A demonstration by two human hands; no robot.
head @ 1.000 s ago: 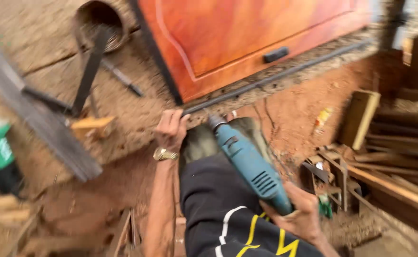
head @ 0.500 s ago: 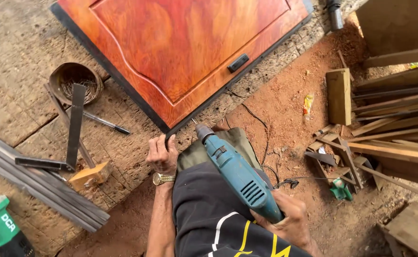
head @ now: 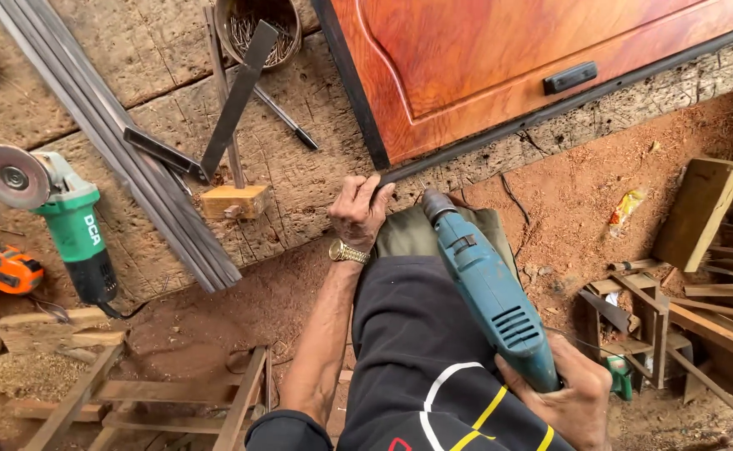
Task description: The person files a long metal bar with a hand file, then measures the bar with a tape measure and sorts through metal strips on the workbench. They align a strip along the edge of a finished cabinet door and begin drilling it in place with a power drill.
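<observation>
Teal plastic and dark metal — the electric drill (head: 487,292) lies across the person's lap, its chuck aimed at the workbench (head: 300,179) edge. The right hand (head: 563,401) is wrapped round its grip. The left hand (head: 358,213) curls its fingers over the bench edge, just below the corner of the red-brown wooden door panel (head: 500,58) — a green angle grinder (head: 62,221) rests near the bench's left edge.

Left hand (head: 360,210) stretched forward, fingers curled — right hand (head: 568,401) clenched, low.
</observation>
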